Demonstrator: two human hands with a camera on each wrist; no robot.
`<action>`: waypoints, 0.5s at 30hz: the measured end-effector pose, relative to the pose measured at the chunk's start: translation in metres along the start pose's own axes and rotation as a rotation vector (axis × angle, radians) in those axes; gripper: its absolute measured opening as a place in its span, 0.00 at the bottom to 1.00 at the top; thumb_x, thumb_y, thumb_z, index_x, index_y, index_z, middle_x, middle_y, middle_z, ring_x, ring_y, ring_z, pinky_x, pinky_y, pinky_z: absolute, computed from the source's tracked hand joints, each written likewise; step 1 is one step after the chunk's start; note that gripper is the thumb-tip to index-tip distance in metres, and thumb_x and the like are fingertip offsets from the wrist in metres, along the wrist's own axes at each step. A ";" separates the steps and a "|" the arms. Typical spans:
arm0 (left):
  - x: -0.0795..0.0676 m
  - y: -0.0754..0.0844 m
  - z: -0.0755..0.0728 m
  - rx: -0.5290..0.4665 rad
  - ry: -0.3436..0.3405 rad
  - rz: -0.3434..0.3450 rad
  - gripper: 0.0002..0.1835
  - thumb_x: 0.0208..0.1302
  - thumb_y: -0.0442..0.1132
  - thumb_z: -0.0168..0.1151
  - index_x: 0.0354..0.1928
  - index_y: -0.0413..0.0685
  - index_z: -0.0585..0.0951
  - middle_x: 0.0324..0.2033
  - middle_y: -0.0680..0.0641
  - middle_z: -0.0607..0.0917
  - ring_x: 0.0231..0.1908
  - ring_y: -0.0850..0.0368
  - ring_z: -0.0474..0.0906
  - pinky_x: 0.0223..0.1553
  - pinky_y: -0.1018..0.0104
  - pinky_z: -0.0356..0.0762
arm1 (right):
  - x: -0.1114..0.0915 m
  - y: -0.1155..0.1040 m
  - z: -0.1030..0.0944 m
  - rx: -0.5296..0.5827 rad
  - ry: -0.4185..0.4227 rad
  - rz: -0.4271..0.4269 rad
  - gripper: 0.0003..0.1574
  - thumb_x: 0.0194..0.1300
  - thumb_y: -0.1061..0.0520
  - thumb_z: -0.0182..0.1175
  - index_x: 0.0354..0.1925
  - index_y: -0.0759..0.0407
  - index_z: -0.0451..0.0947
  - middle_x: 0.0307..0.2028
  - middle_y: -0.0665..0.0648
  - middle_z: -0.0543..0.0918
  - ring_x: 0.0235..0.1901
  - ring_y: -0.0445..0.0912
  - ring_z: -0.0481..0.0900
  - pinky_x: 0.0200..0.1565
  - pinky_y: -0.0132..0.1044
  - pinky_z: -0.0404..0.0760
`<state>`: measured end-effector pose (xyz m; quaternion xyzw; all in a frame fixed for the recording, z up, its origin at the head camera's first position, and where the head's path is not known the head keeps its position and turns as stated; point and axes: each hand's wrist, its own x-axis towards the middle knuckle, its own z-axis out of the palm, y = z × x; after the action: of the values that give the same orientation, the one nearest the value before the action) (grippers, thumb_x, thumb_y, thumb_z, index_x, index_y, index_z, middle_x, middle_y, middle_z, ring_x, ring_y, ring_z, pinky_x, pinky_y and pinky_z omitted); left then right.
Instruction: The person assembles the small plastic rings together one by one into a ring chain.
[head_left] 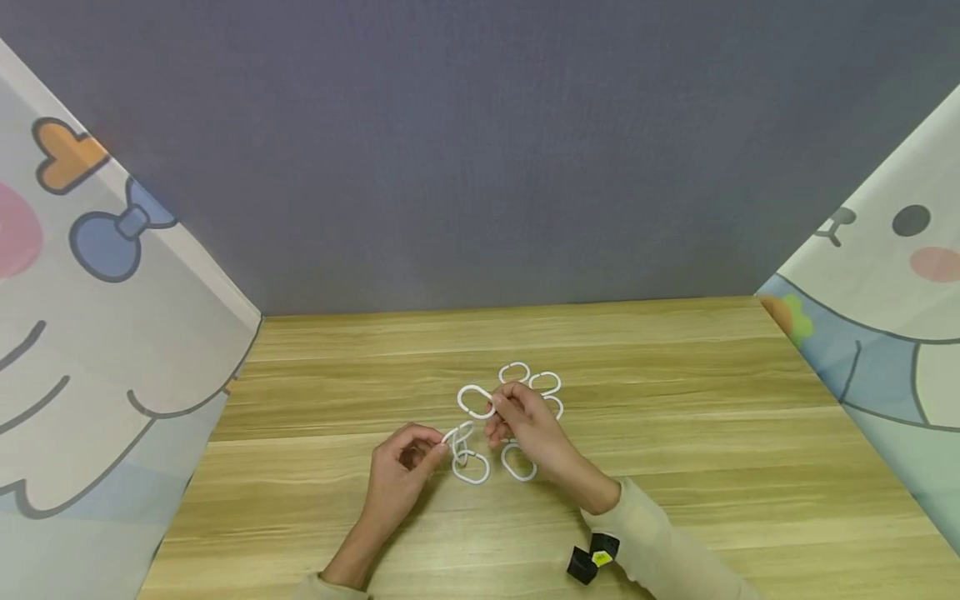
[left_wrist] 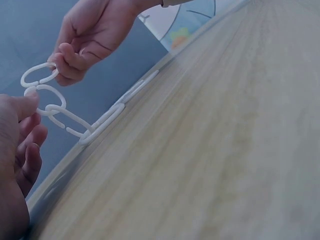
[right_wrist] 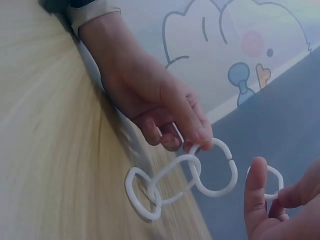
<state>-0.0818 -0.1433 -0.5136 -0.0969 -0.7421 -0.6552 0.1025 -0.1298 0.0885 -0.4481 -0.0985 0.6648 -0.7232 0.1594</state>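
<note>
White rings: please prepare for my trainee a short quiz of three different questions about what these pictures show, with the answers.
1. Which hand holds the single ring that is linked to no other?
2. True or false: the chain has five linked rings.
3. In the right wrist view, the chain's end ring at the left hand shows: (a) a gap, (b) a knot, (c) a black stripe.

Key: 1. The right hand. 2. False; it has three. 3. (a).
</note>
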 end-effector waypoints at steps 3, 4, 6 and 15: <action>0.000 0.000 0.000 -0.008 -0.003 0.001 0.06 0.66 0.23 0.75 0.41 0.38 0.88 0.31 0.47 0.88 0.24 0.66 0.77 0.23 0.72 0.77 | -0.001 0.001 0.004 0.000 -0.006 -0.004 0.13 0.89 0.65 0.47 0.52 0.81 0.69 0.37 0.63 0.82 0.31 0.41 0.83 0.35 0.29 0.87; 0.000 0.001 0.000 -0.010 -0.005 0.001 0.06 0.66 0.23 0.75 0.41 0.37 0.88 0.31 0.47 0.88 0.24 0.66 0.77 0.23 0.72 0.77 | -0.002 0.001 0.005 0.002 -0.006 -0.005 0.13 0.89 0.66 0.47 0.52 0.81 0.69 0.37 0.63 0.82 0.31 0.41 0.83 0.35 0.29 0.87; 0.000 0.000 0.000 -0.015 -0.010 0.005 0.06 0.66 0.22 0.75 0.41 0.36 0.88 0.31 0.47 0.88 0.24 0.66 0.77 0.23 0.72 0.77 | -0.003 0.001 0.008 0.000 -0.006 0.004 0.13 0.88 0.65 0.48 0.52 0.80 0.70 0.37 0.63 0.83 0.30 0.41 0.83 0.35 0.29 0.88; 0.000 0.000 -0.001 -0.005 -0.019 0.014 0.07 0.66 0.23 0.76 0.40 0.41 0.89 0.31 0.45 0.88 0.28 0.65 0.79 0.25 0.72 0.78 | -0.005 0.003 0.015 -0.022 -0.010 0.026 0.14 0.88 0.65 0.50 0.52 0.80 0.71 0.35 0.59 0.83 0.29 0.40 0.81 0.33 0.28 0.86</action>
<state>-0.0816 -0.1443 -0.5137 -0.1086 -0.7408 -0.6553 0.0998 -0.1193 0.0762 -0.4492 -0.0950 0.6730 -0.7134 0.1710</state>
